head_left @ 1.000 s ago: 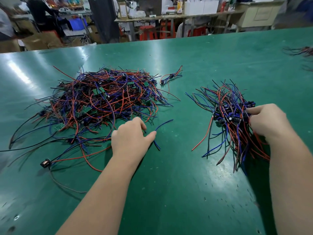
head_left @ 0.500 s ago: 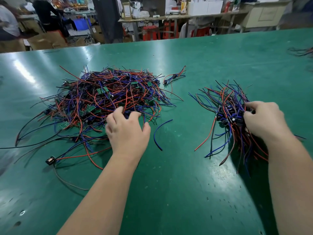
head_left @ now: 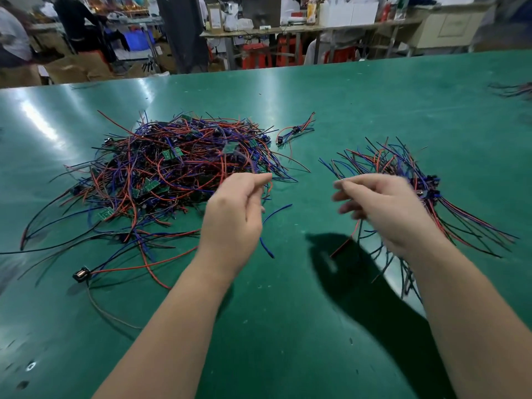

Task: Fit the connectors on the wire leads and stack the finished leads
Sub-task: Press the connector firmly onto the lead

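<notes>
Wire leads (head_left: pixel 172 174) in red, blue and black lie in a large tangled heap on the left half of the green surface (head_left: pixel 288 326), with small green boards (head_left: pixel 151 184) mixed in. One black connector (head_left: pixel 81 274) sits on a stray lead at the heap's near edge. A smaller, tidier stack of leads (head_left: pixel 449 214) fans out on the right, its connectors bunched at the middle. The left hand (head_left: pixel 233 214) is raised off the surface at the near right edge of the heap. Its fingers (head_left: pixel 259 180) are curled, and thumb and forefinger appear to pinch one lifted lead (head_left: pixel 247 159). That lead runs up and away from the fingertips toward the heap. Motion blur makes the pinch probable, not certain. The right hand (head_left: pixel 385 211) is raised in front of the stack, fingers (head_left: pixel 345 185) loosely bent and apart. They hold nothing that shows, and the tips point left toward the other hand. There is a plain gap between the hands, with a loose blue wire (head_left: pixel 285 207) on the surface below it. Judgement: the lifted lead is the piece being worked. Its long axis runs away from the person, so the right hand must cross leftward to meet it before a connector goes on. Heap against stack, most of the job remains.
</notes>
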The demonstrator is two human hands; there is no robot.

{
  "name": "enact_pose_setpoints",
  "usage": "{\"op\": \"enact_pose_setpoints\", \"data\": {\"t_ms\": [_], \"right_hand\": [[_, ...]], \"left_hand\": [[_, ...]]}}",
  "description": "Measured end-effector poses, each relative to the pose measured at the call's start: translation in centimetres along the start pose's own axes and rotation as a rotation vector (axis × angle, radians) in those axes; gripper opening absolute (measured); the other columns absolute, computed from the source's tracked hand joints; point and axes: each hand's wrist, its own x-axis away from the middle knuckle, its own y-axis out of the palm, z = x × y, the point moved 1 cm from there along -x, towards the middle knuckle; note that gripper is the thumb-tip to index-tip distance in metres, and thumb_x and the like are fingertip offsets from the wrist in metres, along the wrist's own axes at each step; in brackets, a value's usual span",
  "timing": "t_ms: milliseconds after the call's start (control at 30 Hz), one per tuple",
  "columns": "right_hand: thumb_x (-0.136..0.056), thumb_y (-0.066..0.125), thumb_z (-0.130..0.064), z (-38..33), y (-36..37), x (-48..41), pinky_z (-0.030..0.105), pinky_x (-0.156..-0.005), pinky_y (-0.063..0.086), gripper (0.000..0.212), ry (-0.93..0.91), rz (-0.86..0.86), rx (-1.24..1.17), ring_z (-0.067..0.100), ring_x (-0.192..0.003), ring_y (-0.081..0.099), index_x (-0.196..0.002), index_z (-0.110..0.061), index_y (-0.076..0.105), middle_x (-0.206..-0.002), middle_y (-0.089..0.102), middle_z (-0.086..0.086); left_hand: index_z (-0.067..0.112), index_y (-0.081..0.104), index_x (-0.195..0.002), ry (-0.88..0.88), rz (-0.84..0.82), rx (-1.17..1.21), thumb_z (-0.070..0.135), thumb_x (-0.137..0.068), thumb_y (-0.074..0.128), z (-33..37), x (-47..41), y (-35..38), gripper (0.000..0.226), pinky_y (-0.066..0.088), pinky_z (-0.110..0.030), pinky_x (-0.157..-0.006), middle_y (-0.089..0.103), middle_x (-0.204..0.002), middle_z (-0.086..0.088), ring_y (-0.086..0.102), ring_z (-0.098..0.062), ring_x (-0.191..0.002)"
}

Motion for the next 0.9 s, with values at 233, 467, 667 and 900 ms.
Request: {"op": "enact_pose_setpoints", "data": {"t_ms": [233, 467, 667, 900], "right_hand": [[-0.093, 0.052, -0.022, -0.4, 1.9, 0.6, 0.016, -0.047, 0.034, 0.019, 0.216, -0.190, -0.544, 0.011, -0.053, 0.046, -0.104, -0.008, 0.060, -0.072, 0.068, 0.005], [-0.081, 0.061, -0.011, -0.5, 1.3, 0.5, 0.017, -0.043, 0.039, 0.005, 0.192, -0.173, -0.606, 0.008, -0.045, 0.049, -0.085, -0.009, 0.063, -0.068, 0.070, 0.006], [-0.065, 0.067, -0.013, -0.8, 1.3, 0.9, 0.015, -0.047, 0.046, 0.011, 0.096, -0.292, -0.643, 0.008, -0.047, 0.054, -0.075, -0.013, 0.073, -0.066, 0.069, 0.008], [-0.062, 0.075, -0.017, -0.7, 2.8, 1.9, 0.018, -0.044, 0.041, 0.019, -0.146, -0.358, -0.304, 0.012, -0.046, 0.052, -0.080, -0.012, 0.072, -0.061, 0.067, 0.007]], "left_hand": [[0.011, 0.069, -0.115, 0.201, -0.306, 0.102, -0.014, -0.065, 0.049, 2.8, 1.8, 1.9, 0.060, 0.050, -0.025, -0.090, 0.066, -0.119, -0.005, 0.060, -0.013, -0.109], [0.013, 0.076, -0.094, 0.221, -0.387, 0.235, 0.001, -0.074, 0.060, 4.6, 3.3, 3.2, 0.028, 0.055, -0.035, -0.079, 0.074, -0.096, -0.003, 0.069, -0.020, -0.092], [0.019, 0.067, -0.066, -0.387, -0.133, 0.695, 0.027, -0.084, 0.053, 3.8, 1.8, 2.1, 0.025, 0.052, -0.024, -0.052, 0.072, -0.074, -0.009, 0.069, -0.025, -0.060], [0.008, 0.071, -0.079, -0.724, -0.146, 0.820, 0.021, -0.085, 0.069, 3.0, 1.0, 1.9, 0.014, 0.053, -0.021, -0.051, 0.070, -0.065, -0.004, 0.068, -0.014, -0.057]]}}
